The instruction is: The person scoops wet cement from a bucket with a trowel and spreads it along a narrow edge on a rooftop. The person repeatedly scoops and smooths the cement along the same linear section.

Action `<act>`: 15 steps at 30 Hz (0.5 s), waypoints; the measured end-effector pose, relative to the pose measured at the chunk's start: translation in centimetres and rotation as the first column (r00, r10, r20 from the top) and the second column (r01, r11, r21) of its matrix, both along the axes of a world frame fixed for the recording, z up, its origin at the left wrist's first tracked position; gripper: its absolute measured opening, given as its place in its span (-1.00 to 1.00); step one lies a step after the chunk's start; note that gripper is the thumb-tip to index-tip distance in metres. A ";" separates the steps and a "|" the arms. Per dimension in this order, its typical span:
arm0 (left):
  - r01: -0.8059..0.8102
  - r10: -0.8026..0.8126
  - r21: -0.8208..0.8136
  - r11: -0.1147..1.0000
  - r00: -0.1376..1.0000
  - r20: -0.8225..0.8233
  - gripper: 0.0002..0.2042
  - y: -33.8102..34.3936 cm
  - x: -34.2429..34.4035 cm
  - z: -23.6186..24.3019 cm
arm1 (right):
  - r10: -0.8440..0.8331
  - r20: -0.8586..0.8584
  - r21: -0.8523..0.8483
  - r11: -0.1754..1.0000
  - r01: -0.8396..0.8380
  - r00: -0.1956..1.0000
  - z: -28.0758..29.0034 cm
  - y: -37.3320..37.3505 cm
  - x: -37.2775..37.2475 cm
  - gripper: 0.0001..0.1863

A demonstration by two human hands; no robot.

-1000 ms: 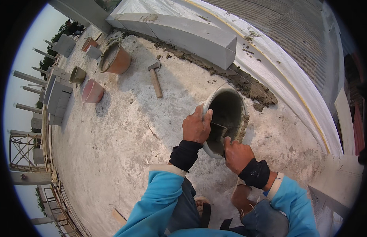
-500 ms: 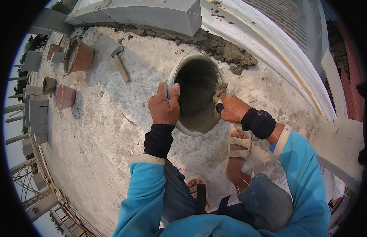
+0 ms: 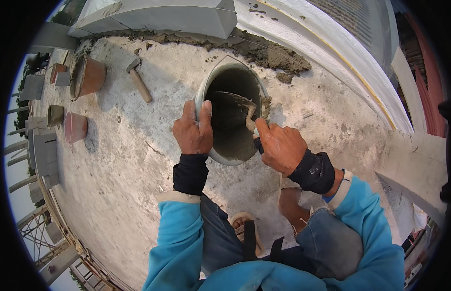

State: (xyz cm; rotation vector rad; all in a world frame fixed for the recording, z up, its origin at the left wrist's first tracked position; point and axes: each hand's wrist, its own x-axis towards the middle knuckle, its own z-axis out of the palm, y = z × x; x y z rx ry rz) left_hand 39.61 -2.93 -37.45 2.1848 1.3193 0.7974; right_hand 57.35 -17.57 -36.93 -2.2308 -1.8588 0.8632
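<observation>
My left hand (image 3: 192,133) grips the left side of a pale bucket (image 3: 212,76) that has dark wet mortar inside and smeared on its right rim. My right hand (image 3: 281,145) is closed on the handle of a trowel (image 3: 235,99), whose mortar-coated blade is inside the bucket near the middle. A hammer (image 3: 140,85) with a wooden handle lies on the concrete to the upper left of the bucket.
Orange (image 3: 92,76), pink (image 3: 75,128) and olive (image 3: 55,116) buckets stand at left, near stacked gray blocks (image 3: 45,155). Along the top run laid blocks (image 3: 152,22), a mortar strip (image 3: 274,58) and white sheeting (image 3: 332,58). A concrete beam (image 3: 405,160) is at right.
The view has tilted, shifting the bucket up and left. My right hand has turned the trowel, bringing its blade up across the middle of the bucket's mouth. My left hand still holds the bucket.
</observation>
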 end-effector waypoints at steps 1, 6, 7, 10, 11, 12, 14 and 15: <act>-0.002 0.002 -0.011 1.000 1.000 0.003 -0.68 -0.1 0.4 0.0 | -0.019 -0.162 -0.008 1.000 0.018 0.987 -0.5 0.1 0.4 -0.52; 0.076 -0.074 0.055 0.996 0.997 -0.027 -0.64 -1.2 1.6 0.3 | -0.054 -0.430 -0.236 0.970 -0.055 0.901 -2.2 0.5 4.4 -0.58; 0.068 -0.067 0.063 0.996 0.997 -0.024 -0.62 -1.2 1.6 0.3 | -0.120 -0.413 -0.302 0.953 -0.012 0.903 -2.0 0.4 5.2 -0.59; 0.056 -0.056 0.002 0.998 0.998 -0.026 -0.60 -1.4 1.5 0.1 | -0.078 -0.120 -0.280 0.959 0.042 0.990 -1.0 0.0 5.7 -0.61; 0.050 -0.050 -0.017 0.999 0.999 -0.002 -0.61 -1.3 1.4 0.0 | -0.099 -0.069 -0.209 0.974 0.083 0.993 -1.0 0.1 5.2 -0.60; 0.042 -0.041 -0.034 0.999 0.999 0.011 -0.61 -1.4 1.3 0.0 | -0.059 -0.095 -0.217 0.976 0.037 0.994 -1.1 0.2 4.6 -0.60; 0.076 -0.075 0.045 0.996 0.997 -0.025 -0.62 -1.7 1.4 0.0 | -0.016 -0.102 -0.168 0.986 -0.002 0.995 -2.1 0.8 2.4 -0.61; 0.091 -0.090 0.080 0.993 0.996 -0.013 -0.63 -1.8 1.5 0.0 | 0.002 -0.139 -0.169 0.985 -0.026 0.990 -3.0 1.0 1.3 -0.60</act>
